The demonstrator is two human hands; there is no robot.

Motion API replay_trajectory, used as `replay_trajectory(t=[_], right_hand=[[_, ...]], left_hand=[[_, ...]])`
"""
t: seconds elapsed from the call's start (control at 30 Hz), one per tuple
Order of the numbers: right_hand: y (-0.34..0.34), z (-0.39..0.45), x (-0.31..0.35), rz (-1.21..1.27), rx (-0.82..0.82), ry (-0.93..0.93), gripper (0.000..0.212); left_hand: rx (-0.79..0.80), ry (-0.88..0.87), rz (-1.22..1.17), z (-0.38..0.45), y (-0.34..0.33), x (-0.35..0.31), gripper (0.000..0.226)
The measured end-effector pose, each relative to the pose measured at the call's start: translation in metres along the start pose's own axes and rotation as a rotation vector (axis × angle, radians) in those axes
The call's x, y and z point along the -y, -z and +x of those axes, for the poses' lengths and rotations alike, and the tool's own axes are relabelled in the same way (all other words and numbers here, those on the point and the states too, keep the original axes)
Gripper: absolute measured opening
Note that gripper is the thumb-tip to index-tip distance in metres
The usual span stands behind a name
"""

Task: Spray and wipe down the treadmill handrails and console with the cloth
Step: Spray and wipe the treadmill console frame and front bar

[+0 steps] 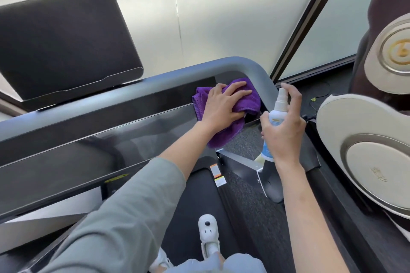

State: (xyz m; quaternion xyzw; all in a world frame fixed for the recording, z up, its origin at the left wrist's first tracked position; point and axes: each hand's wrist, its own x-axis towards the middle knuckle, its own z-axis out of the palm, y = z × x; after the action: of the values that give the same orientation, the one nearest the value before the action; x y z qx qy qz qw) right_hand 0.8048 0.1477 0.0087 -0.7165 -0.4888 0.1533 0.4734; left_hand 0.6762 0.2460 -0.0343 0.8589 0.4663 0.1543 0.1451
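Your left hand [224, 104] is pressed flat on the purple cloth [248, 97] at the console's [111, 139] right end, beside the handrail [250, 66] corner. Right hand [284, 131] grips the spray bottle [277, 113] upright, just right of the cloth, nozzle toward the corner. Rail's long axis runs left; the left hand is nearer.

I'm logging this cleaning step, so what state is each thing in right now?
left hand: flat, pressing the purple cloth
purple cloth: bunched, against the console's right corner
right hand: gripping the spray bottle
spray bottle: upright, uncapped
treadmill screen: dark
handrail: bare, untouched
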Motion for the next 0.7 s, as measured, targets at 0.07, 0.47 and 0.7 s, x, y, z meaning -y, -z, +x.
replay_trajectory(t=[0.07,0.47,0.7], right_hand=[[0.003,-0.001,-0.002,-0.004,-0.013,-0.009,0.057],[-0.004,-0.014,0.017,-0.019,0.017,0.043,0.058],[-0.03,-0.032,0.039,0.007,0.127,0.102,0.058]], left_hand=[[-0.035,0.028,-0.018,-0.001,-0.005,-0.009,0.054],[-0.137,0.157,0.182,-0.044,0.021,0.034,0.063],[-0.282,0.344,0.18,-0.099,0.043,0.077,0.069]])
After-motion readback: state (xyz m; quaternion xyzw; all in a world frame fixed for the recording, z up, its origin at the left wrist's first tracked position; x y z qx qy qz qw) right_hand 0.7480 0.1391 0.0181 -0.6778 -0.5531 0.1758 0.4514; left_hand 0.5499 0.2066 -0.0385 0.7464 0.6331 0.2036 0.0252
